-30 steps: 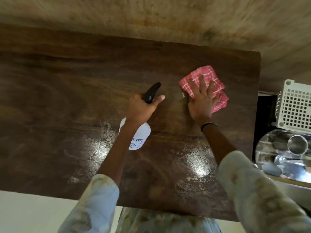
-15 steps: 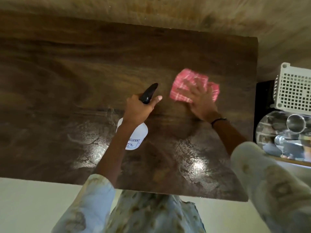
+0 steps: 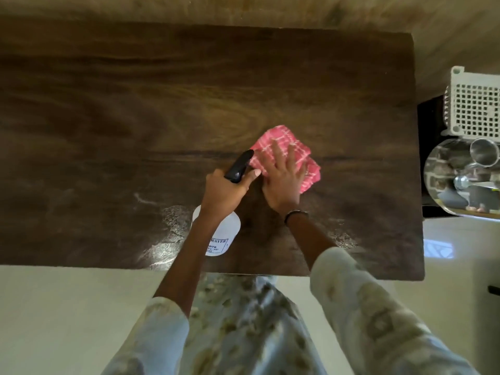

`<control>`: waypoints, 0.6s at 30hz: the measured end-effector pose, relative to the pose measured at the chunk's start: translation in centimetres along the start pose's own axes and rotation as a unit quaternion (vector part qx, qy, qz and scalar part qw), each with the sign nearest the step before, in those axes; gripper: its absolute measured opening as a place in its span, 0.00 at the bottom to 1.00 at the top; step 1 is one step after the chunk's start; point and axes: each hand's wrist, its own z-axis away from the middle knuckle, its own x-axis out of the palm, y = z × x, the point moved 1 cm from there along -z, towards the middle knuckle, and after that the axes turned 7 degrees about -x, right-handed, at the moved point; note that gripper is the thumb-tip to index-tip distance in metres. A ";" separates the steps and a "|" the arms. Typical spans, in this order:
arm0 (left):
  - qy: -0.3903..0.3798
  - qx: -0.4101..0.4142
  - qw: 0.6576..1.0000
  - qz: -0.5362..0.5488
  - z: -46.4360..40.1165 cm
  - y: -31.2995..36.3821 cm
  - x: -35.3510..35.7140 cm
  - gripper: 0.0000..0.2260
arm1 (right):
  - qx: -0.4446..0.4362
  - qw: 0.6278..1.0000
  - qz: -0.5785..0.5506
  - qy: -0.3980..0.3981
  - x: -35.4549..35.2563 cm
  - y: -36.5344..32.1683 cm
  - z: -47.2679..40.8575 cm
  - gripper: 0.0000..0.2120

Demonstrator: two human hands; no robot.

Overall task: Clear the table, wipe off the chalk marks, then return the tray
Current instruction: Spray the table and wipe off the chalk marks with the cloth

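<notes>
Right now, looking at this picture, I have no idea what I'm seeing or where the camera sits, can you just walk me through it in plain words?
There is no machine here. A person wears a camera on the head, so the view looks forward and down at their own arms and a dark wooden table.

The left hand grips a spray bottle, white-bodied with a black nozzle, above the table. The right hand lies flat, fingers spread, pressing a pink checked cloth onto the wood. This looks like wiping.

A faint whitish mark, perhaps chalk, shows left of the bottle, and wet shiny patches lie near the front edge.

Off the table's right end sit a white lattice basket and a shiny round metal tray holding a metal cup.
</notes>
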 end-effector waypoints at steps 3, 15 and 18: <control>0.005 0.013 1.000 -0.016 1.0 -1.7 -1.2 0.18 | -0.091 0.994 0.034 -0.059 2.2 -4.9 2.4 0.29; 0.012 -0.021 0.999 -0.036 4.6 -8.6 -8.0 0.24 | -0.163 0.984 0.063 -0.041 1.1 0.7 12.2 0.37; 0.021 -0.042 0.999 -0.023 4.7 -9.9 -9.6 0.25 | -0.040 0.999 0.024 -0.007 2.4 -1.4 13.9 0.37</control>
